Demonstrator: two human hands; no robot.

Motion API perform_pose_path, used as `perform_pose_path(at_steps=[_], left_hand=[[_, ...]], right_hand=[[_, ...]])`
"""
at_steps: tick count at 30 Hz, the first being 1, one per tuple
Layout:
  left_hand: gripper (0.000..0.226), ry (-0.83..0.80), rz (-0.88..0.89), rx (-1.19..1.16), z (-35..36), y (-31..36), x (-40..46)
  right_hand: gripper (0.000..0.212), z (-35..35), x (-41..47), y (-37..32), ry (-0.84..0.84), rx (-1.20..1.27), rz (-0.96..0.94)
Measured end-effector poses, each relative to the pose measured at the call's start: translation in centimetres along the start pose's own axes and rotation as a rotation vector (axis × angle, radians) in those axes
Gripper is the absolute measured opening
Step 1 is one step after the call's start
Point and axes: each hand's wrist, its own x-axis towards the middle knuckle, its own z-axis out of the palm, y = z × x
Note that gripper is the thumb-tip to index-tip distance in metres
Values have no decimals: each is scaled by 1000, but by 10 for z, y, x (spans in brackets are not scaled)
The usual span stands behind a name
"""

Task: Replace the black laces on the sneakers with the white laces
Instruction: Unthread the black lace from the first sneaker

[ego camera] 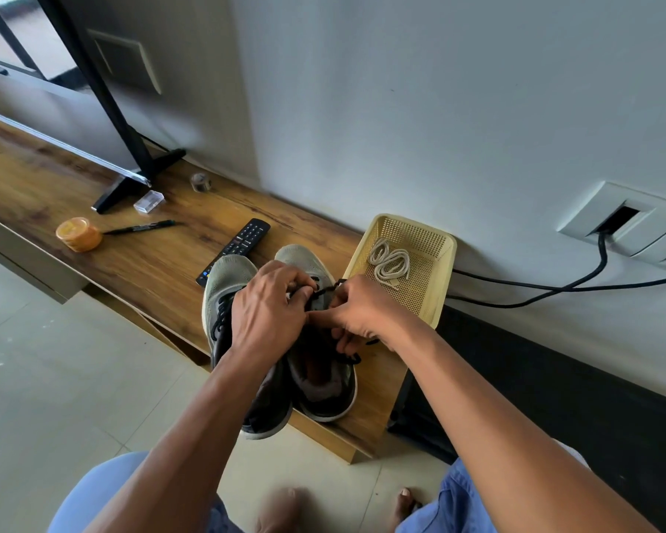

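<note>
Both hands' fingers pinching black lace

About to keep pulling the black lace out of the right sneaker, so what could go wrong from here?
1. The left sneaker has its heel past the shelf edge; tugging may knock it off.
2. Both hands, left hand and right hand, pinch the black lace; it may snag in an eyelet.
3. The basket with white laces sits close and could get bumped.
</note>
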Motion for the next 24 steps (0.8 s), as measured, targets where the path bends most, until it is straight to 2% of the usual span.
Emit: perform_pose_path(at_steps=[6,12,15,20,24], left_hand=[[7,48,-155,-83,2,1,2],[15,4,-344,-347,-3,0,8],[17,-63,-280,-367,-11,4,9],[16,-40,-8,23,-5,4,1],[11,-45,75,119,-2,1,1]], right_hand=[[46,7,7,4,-10,-17,50],[42,8,9,8,8,-41,13],[38,8,8,9,13,-72,-17],[28,11,7,6,35,-108,-14],[31,11,5,4,42,-121,-13]])
